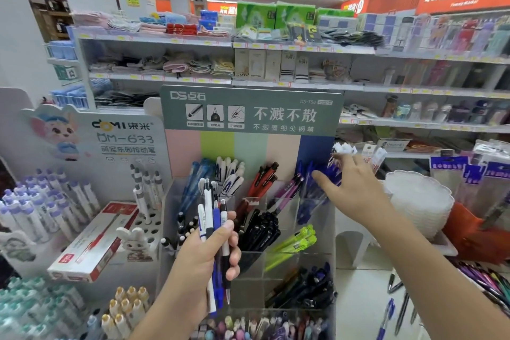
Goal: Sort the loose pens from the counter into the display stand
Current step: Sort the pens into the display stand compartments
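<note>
- Left hand [205, 252] grips a bundle of pens [214, 232], roughly four or five, white, blue and black barrels. Thumb lies across the front, fingers curl round from behind.
- The bundle's long axis runs near upright, clicker ends up, tips down past the palm. It sits directly in front of the display stand [317, 232], at the level of its middle tiers.
- Right hand [349, 188] reaches up and away to the stand's top-right compartment, fingers spread and loosely extended among the blue pens [310, 196] there. The fingertips are motion-blurred; it seems to hold nothing, though I cannot be sure.
- Those blue pens lean back and left, tips down in the clear pocket.
- Other pockets: red pens [262, 179] beside the blue, black pens [262, 229] on the tier below, lime-green pens [296, 241] to their right.
- More loose pens [394, 303] lie flat on the desk [356, 298] at lower right, long axes pointing roughly away from the person, below the right forearm.
- Judgement: the key relation is bundle to pockets. The left hand carries the stock just in front of the stand; the right hand is the free one and nearer the blue compartment, so it would likely draw single pens across from the bundle, moving left and down to fetch, then back up right to seat them tip-first.
</note>
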